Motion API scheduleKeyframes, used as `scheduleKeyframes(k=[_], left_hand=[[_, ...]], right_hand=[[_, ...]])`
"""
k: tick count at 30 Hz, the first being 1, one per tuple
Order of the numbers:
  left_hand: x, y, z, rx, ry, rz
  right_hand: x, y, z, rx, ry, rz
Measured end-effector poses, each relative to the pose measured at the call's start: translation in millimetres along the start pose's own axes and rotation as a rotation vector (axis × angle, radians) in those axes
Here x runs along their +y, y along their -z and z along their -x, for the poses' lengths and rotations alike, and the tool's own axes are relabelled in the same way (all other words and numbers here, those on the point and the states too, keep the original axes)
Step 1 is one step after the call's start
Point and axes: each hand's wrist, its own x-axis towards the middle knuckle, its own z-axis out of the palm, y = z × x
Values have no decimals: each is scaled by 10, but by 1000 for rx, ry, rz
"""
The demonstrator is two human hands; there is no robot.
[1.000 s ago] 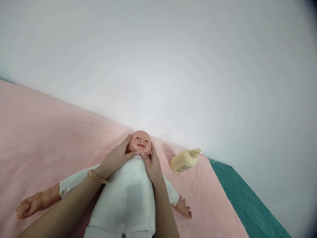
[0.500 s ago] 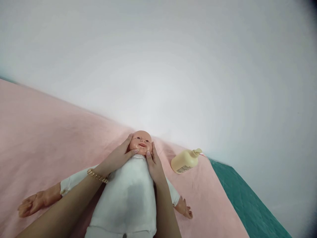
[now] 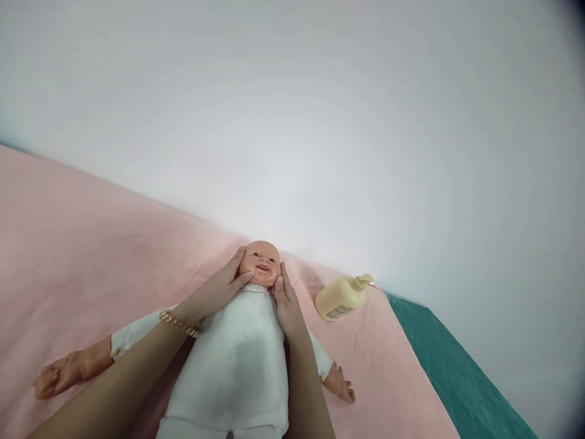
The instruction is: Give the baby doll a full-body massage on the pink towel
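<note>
A baby doll in a white garment (image 3: 233,366) lies on its back on a pink cloth (image 3: 91,256), its head (image 3: 260,262) toward the wall. My left hand (image 3: 214,292) cups the left side of the doll's head, thumb on the cheek. My right hand (image 3: 286,302) cups the right side, thumb at the chin. Both hands wrap round the head. A gold bracelet (image 3: 179,325) circles my left wrist.
A cream pump bottle (image 3: 342,297) lies on its side on the pink cloth, right of the doll's head. A teal cover (image 3: 457,378) shows beyond the cloth's right edge. A white wall (image 3: 320,122) rises behind. The doll's arms (image 3: 68,372) are spread out.
My thumbs have slid apart from under the doll's chin up and outward onto its cheeks. The doll and the bottle have stayed put.
</note>
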Motion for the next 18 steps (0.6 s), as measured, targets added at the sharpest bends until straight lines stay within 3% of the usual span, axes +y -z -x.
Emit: scheduleKeyframes(k=[11,18], left_hand=[[-11,21,-24,-27,92,-27],[32,0,-4,2,5,33]], right_hand=[[-143,-50,44,-24,7,61],[-119,-54,46,-39,-8,-5]])
